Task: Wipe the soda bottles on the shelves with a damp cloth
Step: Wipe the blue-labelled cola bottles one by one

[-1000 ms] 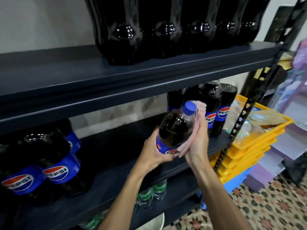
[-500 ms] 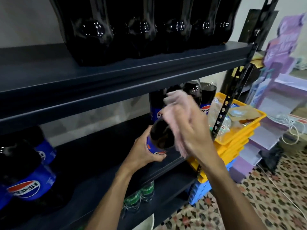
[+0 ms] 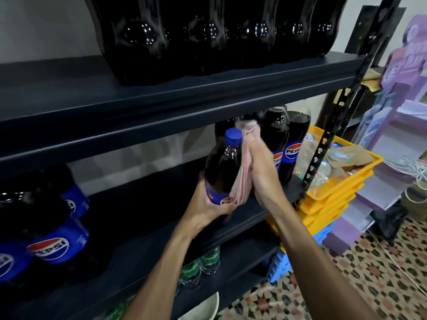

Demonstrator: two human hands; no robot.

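Note:
A dark Pepsi bottle (image 3: 221, 165) with a blue cap is tilted in front of the middle shelf (image 3: 143, 218). My left hand (image 3: 205, 206) grips it around the blue label near its base. My right hand (image 3: 261, 167) presses a pink cloth (image 3: 242, 176) against the bottle's right side, just below the cap. Two more Pepsi bottles (image 3: 286, 144) stand upright on the shelf behind my right hand. Other Pepsi bottles (image 3: 53, 239) stand at the left of the same shelf.
Large dark bottles (image 3: 208, 35) line the top shelf (image 3: 161, 98). Green Sprite bottles (image 3: 201, 264) sit on the lower shelf. Stacked yellow trays (image 3: 335, 195) with clutter stand right of the black shelf post (image 3: 323, 144). Purple boxes (image 3: 397, 135) and white cables lie further right on the patterned floor.
My right hand with the cloth has slid from covering the bottle's top down onto its right side, so the blue cap shows again. My left hand kept its grip.

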